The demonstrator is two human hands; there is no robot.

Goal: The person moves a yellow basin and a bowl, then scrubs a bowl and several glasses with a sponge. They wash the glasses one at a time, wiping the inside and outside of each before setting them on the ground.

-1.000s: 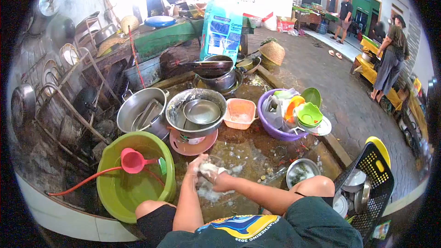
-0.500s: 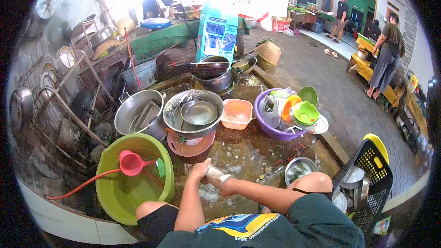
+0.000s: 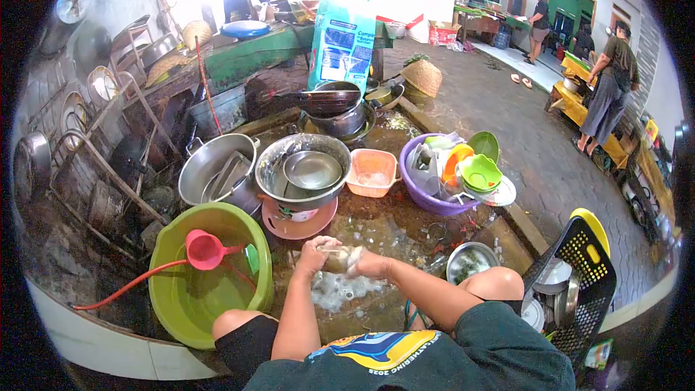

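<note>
My left hand (image 3: 311, 258) is closed around a small, pale, rounded cup-like vessel (image 3: 335, 261), held low over the wet floor. On its other side my right hand (image 3: 372, 265) is closed and pressed to it, with a whitish sudsy lump (image 3: 355, 256) at the fingers, too small to name surely. White foam (image 3: 340, 291) lies on the floor just below. Left of my hands stands a green tub (image 3: 163, 275) of water with a pink dipper (image 3: 205, 249) in it. A metal bowl (image 3: 469, 255) with dark green stuff inside sits to the right.
Ahead stand a large pot (image 3: 195, 181), a metal basin (image 3: 269, 166) on a pink stool (image 3: 289, 223), an orange basket (image 3: 371, 181) and a purple tub (image 3: 427, 203) of dishes. A black crate (image 3: 604, 275) holds pans at right. People stand far right.
Both hands have turned and moved closer together around the small vessel, the right hand shifting slightly up and right. More foam shows on the floor beneath. The far standing person has turned.
</note>
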